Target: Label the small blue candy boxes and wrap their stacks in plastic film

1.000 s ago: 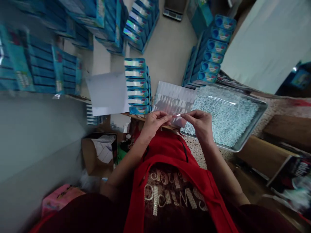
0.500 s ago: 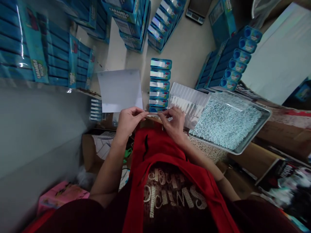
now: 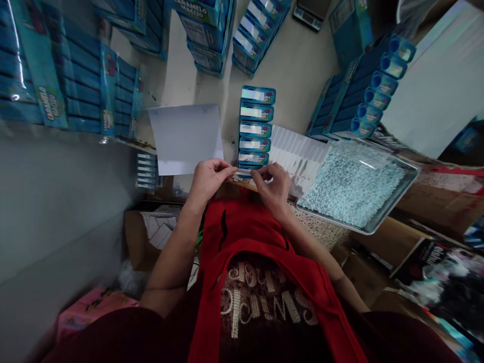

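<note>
At the table's near edge, my left hand (image 3: 209,180) pinches the left end of a narrow white sticker strip (image 3: 244,172). My right hand (image 3: 274,186) pinches its other end, so the strip is stretched over the nearest of several small blue candy boxes (image 3: 257,112). These boxes stand in a column, and the farther ones bear a white strip on top. Whether the strip touches the nearest box is hidden by my fingers. Right of the column lies a sheet of white stickers (image 3: 293,151), partly behind my right hand. A blank white sheet (image 3: 187,136) is on the left.
A metal tray (image 3: 393,214) of small pale-blue candies juts past the table edge at right. Blue display boxes (image 3: 204,33) are stacked at the back and left. More candy boxes (image 3: 344,101) stand at right, near a small scale (image 3: 308,19). Cardboard boxes (image 3: 139,239) sit below.
The view has shifted slightly. Both hands still pinch the strip, which now appears straighter and closer over the nearest candy box.
</note>
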`<state>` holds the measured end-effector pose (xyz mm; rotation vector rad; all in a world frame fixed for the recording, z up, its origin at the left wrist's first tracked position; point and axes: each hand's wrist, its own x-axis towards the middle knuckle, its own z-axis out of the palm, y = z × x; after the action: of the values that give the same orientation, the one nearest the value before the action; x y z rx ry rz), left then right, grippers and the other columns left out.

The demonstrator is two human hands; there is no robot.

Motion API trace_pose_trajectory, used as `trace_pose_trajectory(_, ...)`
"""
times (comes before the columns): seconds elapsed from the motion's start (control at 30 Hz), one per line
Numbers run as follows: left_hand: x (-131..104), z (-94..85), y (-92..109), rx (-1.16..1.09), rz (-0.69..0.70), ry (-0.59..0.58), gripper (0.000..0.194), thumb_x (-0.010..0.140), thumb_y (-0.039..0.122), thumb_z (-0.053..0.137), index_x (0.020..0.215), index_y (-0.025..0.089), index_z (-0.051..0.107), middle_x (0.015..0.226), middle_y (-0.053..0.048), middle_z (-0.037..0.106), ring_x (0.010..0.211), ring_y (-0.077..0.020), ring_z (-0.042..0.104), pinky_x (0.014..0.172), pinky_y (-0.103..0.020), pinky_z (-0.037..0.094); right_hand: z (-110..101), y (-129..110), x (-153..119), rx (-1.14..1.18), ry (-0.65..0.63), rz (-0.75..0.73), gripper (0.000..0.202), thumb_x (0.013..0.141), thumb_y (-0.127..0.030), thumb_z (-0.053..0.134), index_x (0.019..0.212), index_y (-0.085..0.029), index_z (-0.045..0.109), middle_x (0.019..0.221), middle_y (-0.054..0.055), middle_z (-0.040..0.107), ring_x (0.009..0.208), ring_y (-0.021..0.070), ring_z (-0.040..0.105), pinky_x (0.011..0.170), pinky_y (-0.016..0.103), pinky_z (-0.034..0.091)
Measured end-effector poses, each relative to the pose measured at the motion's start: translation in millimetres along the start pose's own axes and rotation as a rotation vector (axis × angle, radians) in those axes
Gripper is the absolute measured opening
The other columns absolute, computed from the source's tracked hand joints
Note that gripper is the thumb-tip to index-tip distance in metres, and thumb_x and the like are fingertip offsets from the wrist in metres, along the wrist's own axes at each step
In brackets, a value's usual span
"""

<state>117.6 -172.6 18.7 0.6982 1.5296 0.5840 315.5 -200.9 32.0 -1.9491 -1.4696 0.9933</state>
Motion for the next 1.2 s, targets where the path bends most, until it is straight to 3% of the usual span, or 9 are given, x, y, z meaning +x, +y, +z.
trace_pose_trajectory(0.23,4.1,0.7,-6.1,-0.086,-0.041,-0.040,0.051,0.059,0.058,0.101,0.075,0.017,0.077,0.069,-0.004,0.073,0.063,-0.0149,0.065,0.063,-0.027,0.055,0.0,-0.6,3.0,0.009,-0.006,-0.019,0.025,0.092,-0.030,0.073,0.070,-0.026,0.062,0.069,0.000,0.058,0.069,0.0173,0.054,0.072,0.036,0.040)
trace_pose_trajectory(0.4,14.5,6.2,-27.0,-0.229,-0.147,-0.078,0.058,0.051,0.057,0.103,0.078,0.016,0.074,0.072,-0.003,0.072,0.067,-0.0147,0.066,0.069,-0.028,0.057,-1.0,7.3,13.1,0.041,-0.034,0.212,0.037,0.080,-0.042,0.088,0.073,-0.026,0.055,0.066,-0.005,0.053,0.064,0.0145,0.046,0.065,0.032,0.034)
trace_pose_trajectory(0.57,33.9,23.2,-60.5,-0.377,-0.177,-0.018,0.069,0.040,0.045,0.103,0.092,0.020,0.065,0.080,0.004,0.070,0.069,-0.0122,0.064,0.063,-0.022,0.050,1.4,20.7,14.9,0.313,-0.066,0.328,0.055,0.068,-0.048,0.092,0.087,-0.028,0.045,0.067,-0.012,0.041,0.061,0.0116,0.039,0.059,0.027,0.033)
trace_pose_trajectory(0.7,45.8,27.8,-69.4,-0.302,-0.076,0.159,0.061,0.055,0.057,0.096,0.091,0.020,0.065,0.084,0.001,0.070,0.077,-0.0137,0.067,0.070,-0.023,0.053,-9.9,34.2,23.6,0.430,-0.186,0.321,0.061,0.066,-0.060,0.094,0.097,-0.027,0.053,0.073,-0.010,0.051,0.067,0.0142,0.051,0.065,0.027,0.044)
trace_pose_trajectory(0.8,51.7,31.6,-52.9,-0.253,0.130,0.329,0.063,0.080,0.076,0.078,0.112,0.022,0.069,0.117,-0.010,0.078,0.116,-0.0213,0.074,0.096,-0.029,0.058,-12.6,40.5,44.6,0.616,-0.201,0.283,0.074,0.073,-0.079,0.082,0.125,-0.029,0.063,0.117,0.006,0.074,0.112,0.0247,0.071,0.093,0.036,0.058)
trace_pose_trajectory(0.9,54.1,44.9,-24.0,-0.262,0.303,0.133,0.074,0.090,0.083,0.066,0.141,0.029,0.064,0.159,-0.013,0.062,0.156,-0.0244,0.053,0.119,-0.034,0.050,2.5,32.7,62.5,0.747,-0.180,0.188,0.081,0.088,-0.088,0.060,0.151,-0.036,0.059,0.160,0.006,0.063,0.156,0.0290,0.051,0.126,0.046,0.045)
trace_pose_trajectory(1.03,47.4,60.5,5.6,-0.249,0.211,-0.060,0.079,0.090,0.085,0.066,0.146,0.029,0.065,0.156,-0.011,0.066,0.157,-0.0291,0.052,0.126,-0.043,0.048,23.1,10.5,59.1,0.791,-0.190,0.185,0.075,0.100,-0.079,0.050,0.163,-0.037,0.052,0.165,0.000,0.060,0.163,0.0269,0.045,0.138,0.047,0.032)
trace_pose_trajectory(1.13,49.9,59.5,26.6,-0.256,0.175,-0.120,0.073,0.093,0.080,0.066,0.147,0.031,0.065,0.155,-0.009,0.067,0.155,-0.0298,0.054,0.125,-0.046,0.049,18.9,-6.0,56.8,0.795,-0.126,0.173,0.076,0.103,-0.076,0.047,0.169,-0.039,0.043,0.171,-0.001,0.054,0.165,0.0264,0.043,0.138,0.050,0.033)
trace_pose_trajectory(1.2,69.9,56.4,54.8,-0.261,0.229,-0.172,0.069,0.095,0.076,0.067,0.149,0.032,0.064,0.158,-0.008,0.065,0.155,-0.0300,0.055,0.126,-0.047,0.049,11.0,-18.0,76.3,0.764,-0.076,0.118,0.074,0.105,-0.074,0.043,0.170,-0.040,0.039,0.173,-0.003,0.050,0.167,0.0239,0.038,0.140,0.049,0.031)
